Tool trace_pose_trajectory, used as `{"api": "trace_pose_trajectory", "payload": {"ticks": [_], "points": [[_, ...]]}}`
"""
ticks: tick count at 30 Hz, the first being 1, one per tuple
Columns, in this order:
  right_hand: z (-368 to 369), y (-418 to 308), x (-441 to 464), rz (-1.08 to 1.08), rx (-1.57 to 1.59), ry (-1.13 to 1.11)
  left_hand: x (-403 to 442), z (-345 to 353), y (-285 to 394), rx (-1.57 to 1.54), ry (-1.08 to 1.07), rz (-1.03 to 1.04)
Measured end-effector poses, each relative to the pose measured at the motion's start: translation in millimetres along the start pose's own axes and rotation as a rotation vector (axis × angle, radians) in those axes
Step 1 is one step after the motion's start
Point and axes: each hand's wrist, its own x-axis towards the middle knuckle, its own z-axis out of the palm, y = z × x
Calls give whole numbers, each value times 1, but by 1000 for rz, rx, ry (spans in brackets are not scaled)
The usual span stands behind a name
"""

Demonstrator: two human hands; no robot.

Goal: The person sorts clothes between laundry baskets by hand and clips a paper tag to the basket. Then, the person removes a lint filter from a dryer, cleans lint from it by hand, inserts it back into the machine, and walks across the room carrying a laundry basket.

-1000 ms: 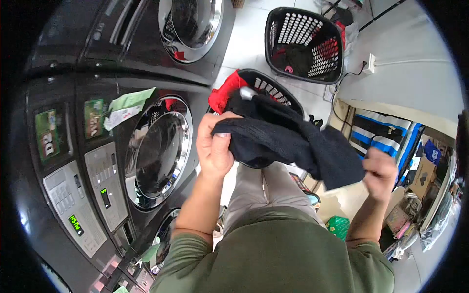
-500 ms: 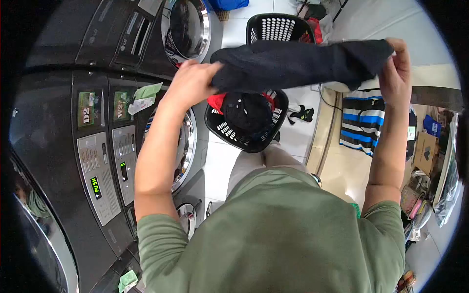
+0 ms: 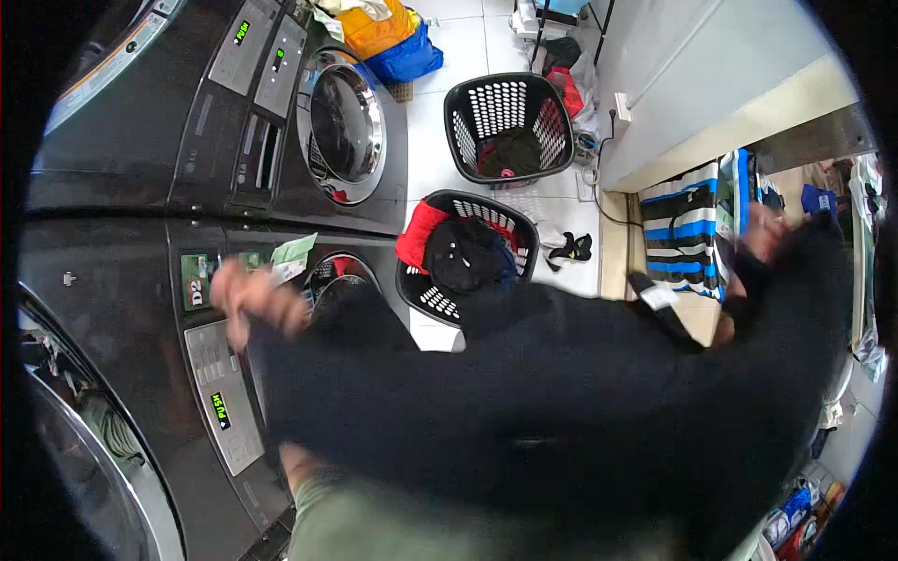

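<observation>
A dark black garment (image 3: 524, 402) is spread wide in front of my body and hides most of my green shirt. I cannot make out what kind of garment it is; a strip with a white label (image 3: 658, 297) shows at its upper edge. My left hand (image 3: 257, 299), smeared by motion, grips the garment's left end in front of the machine panels. At its right end my right hand (image 3: 760, 241) is closed on the cloth, also blurred. Just beyond the garment, a black laundry basket (image 3: 432, 301) holds dark clothes (image 3: 468, 254) and a red cloth (image 3: 421, 234).
Stacked dark washers and dryers (image 3: 112, 271) line the left, with a round glass door (image 3: 346, 122) standing out. Farther off is a second black basket (image 3: 510, 86) with dark clothing inside. A striped bag (image 3: 683, 229) sits at right, near small black-and-white items (image 3: 571, 248) on the floor.
The garment has gone from a bunched strip held far out to a broad spread close to my body. Both hands have come lower and farther apart, and the view has tilted up.
</observation>
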Motion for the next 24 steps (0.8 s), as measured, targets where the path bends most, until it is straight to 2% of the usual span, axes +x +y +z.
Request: {"api": "trace_pose_trajectory", "payload": {"ticks": [1, 2, 4, 5, 7, 8, 9, 10, 11, 12, 13, 16, 18, 19, 20, 21, 23, 24], "points": [[5, 29, -3, 149, -126, -102, 1, -7, -35, 207, 354, -86], [11, 53, -15, 280, -219, -210, -6, -6, -85, 309, 528, -307], [24, 47, -63, 358, 16, -244, -47, 27, -172, 106, 574, -656], [29, 29, -89, 352, 217, -191, -64, 48, -203, -64, 570, -749], [28, 1, -98, 294, 443, -86, -76, 70, -227, -292, 576, -822], [23, -4, -84, 320, 419, -55, -79, 69, -229, -356, 598, -813], [6, 5, -69, 453, 292, -67, -83, 64, -221, -416, 621, -792], [5, 2, -49, 455, 259, -81, -85, 56, -209, -469, 642, -750], [0, 12, -39, 323, 121, -8, -84, 44, -192, -517, 650, -673], [1, 9, -30, 243, 158, -10, -76, 34, -172, -570, 623, -579], [30, -30, -27, 234, 279, 171, -62, 27, -150, -637, 573, -469], [29, -47, -29, -32, 461, 261, -7, 35, -89, -784, 399, -176], [41, -71, -31, -183, 363, 292, 16, 35, -89, -696, 320, -136], [36, -72, -30, -219, 157, 390, 22, 38, -85, -175, 481, -99], [25, -73, -34, -234, -162, 484, 36, 37, -70, -2, 716, -123], [28, -80, -36, -396, -198, 558, 41, 27, -52, 120, 738, -116], [53, -106, -42, -711, -194, 642, 39, 18, -34, 268, 792, 86], [72, -121, -42, -874, -86, 640, 37, 19, -29, 291, 817, 286]]}}
